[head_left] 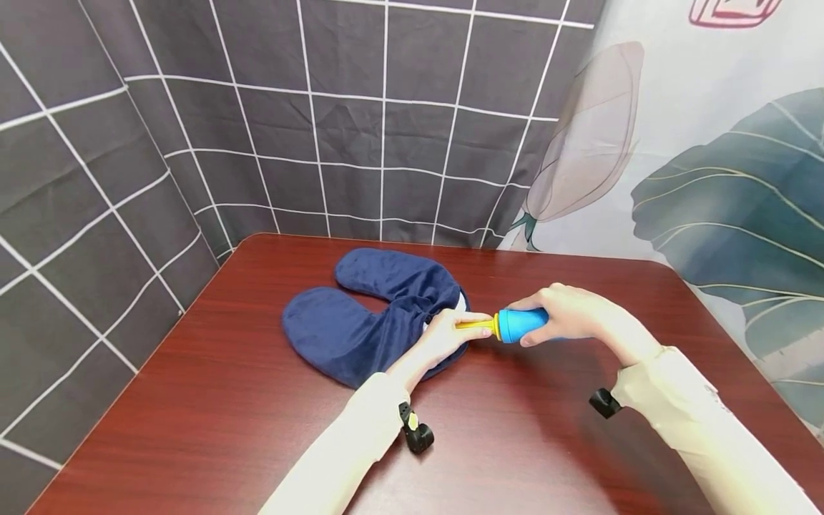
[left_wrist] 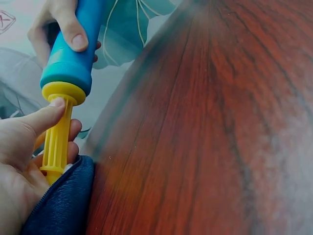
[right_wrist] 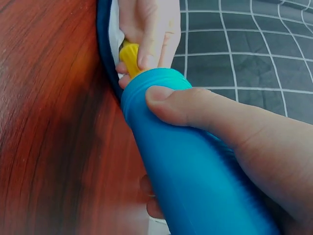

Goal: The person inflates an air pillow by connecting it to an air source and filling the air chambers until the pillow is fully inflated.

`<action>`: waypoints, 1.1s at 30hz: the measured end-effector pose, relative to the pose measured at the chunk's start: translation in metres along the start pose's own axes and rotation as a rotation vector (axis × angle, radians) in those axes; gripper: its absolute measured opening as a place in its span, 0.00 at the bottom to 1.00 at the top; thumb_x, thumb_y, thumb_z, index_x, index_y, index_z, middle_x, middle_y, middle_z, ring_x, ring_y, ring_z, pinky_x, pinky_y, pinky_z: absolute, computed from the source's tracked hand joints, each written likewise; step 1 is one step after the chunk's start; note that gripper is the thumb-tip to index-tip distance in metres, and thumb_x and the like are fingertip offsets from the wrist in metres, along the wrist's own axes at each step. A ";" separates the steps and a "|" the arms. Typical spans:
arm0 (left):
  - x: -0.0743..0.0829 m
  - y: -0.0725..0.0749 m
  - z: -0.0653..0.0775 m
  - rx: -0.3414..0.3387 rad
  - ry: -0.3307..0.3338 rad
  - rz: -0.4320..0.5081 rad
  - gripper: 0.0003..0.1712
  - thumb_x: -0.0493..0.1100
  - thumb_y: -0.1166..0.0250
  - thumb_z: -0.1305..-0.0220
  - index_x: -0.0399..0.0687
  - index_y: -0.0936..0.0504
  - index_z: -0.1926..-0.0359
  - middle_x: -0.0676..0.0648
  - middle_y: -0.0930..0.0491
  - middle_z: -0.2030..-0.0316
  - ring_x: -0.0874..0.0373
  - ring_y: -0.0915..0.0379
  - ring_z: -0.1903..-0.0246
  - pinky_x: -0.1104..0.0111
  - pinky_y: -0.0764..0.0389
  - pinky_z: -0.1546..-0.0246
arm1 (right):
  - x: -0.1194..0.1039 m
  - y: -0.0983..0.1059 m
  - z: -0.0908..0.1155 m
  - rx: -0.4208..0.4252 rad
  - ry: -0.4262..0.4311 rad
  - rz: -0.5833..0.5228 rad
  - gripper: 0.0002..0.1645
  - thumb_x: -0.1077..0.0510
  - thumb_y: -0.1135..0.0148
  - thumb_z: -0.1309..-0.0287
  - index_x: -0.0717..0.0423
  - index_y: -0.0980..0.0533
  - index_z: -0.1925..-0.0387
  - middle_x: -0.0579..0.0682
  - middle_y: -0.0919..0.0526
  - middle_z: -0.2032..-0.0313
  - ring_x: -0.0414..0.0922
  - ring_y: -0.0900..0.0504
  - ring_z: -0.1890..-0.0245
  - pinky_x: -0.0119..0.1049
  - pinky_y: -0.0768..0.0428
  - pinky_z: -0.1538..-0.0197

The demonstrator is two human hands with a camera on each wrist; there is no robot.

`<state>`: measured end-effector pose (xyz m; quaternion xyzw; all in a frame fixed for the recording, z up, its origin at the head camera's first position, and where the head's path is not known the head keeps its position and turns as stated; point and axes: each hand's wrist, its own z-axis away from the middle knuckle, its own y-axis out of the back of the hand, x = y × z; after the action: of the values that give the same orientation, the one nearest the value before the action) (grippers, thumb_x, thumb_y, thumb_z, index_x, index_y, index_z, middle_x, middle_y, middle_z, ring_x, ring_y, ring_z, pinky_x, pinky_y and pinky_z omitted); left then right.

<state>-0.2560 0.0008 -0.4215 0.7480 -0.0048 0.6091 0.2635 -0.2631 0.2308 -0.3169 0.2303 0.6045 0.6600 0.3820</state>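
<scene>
A blue hand air pump (head_left: 523, 325) with a ribbed yellow nozzle (left_wrist: 57, 132) spans the gap between my two hands. My left hand (head_left: 444, 335) pinches the nozzle between thumb and fingers, beside the pillow's zipped edge. My right hand (head_left: 569, 313) grips the blue barrel, thumb laid along it near the collar (right_wrist: 156, 81). A navy plush U-shaped neck pillow (head_left: 360, 336) lies flat on the table, its curved middle by my left hand. White lining (head_left: 461, 302) shows at its opening. The nozzle's far tip is hidden at the opening, so I cannot tell what it touches.
The reddish-brown wooden table (head_left: 212, 400) has rounded far corners. A dark grey cloth with white grid lines (head_left: 347, 129) hangs behind and to the left. At the right hangs a pale curtain (head_left: 682, 129) with large leaf prints. Small black cameras (head_left: 417, 433) are strapped at both wrists.
</scene>
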 end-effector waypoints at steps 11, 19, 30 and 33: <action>0.000 -0.002 -0.001 0.023 -0.013 -0.084 0.19 0.49 0.30 0.39 0.53 0.14 0.47 0.50 0.12 0.53 0.58 0.18 0.48 0.78 0.26 0.52 | 0.019 0.004 0.027 0.001 -0.035 -0.052 0.39 0.37 0.25 0.55 0.46 0.22 0.40 0.46 0.14 0.55 0.41 0.22 0.62 0.33 0.23 0.65; -0.001 -0.001 0.000 0.033 -0.005 -0.108 0.19 0.51 0.29 0.40 0.56 0.14 0.47 0.51 0.12 0.52 0.57 0.19 0.47 0.75 0.27 0.50 | 0.033 0.015 0.053 0.016 -0.077 -0.053 0.41 0.33 0.25 0.57 0.44 0.21 0.41 0.42 0.14 0.58 0.37 0.23 0.65 0.31 0.25 0.66; 0.000 -0.001 0.000 0.024 -0.019 -0.090 0.19 0.50 0.29 0.40 0.53 0.14 0.47 0.50 0.12 0.52 0.58 0.19 0.47 0.78 0.27 0.51 | 0.051 0.024 0.088 0.084 -0.121 -0.026 0.41 0.34 0.23 0.60 0.43 0.20 0.42 0.39 0.15 0.59 0.33 0.27 0.67 0.29 0.28 0.68; 0.000 0.000 0.001 0.023 -0.022 -0.087 0.19 0.50 0.29 0.40 0.53 0.14 0.48 0.50 0.12 0.52 0.58 0.19 0.47 0.77 0.26 0.50 | 0.055 0.026 0.096 0.101 -0.137 -0.023 0.40 0.36 0.22 0.60 0.42 0.20 0.42 0.38 0.15 0.60 0.30 0.28 0.68 0.28 0.29 0.68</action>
<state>-0.2551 0.0010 -0.4216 0.7572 0.0318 0.5887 0.2813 -0.2289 0.3341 -0.2845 0.2870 0.6121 0.6070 0.4177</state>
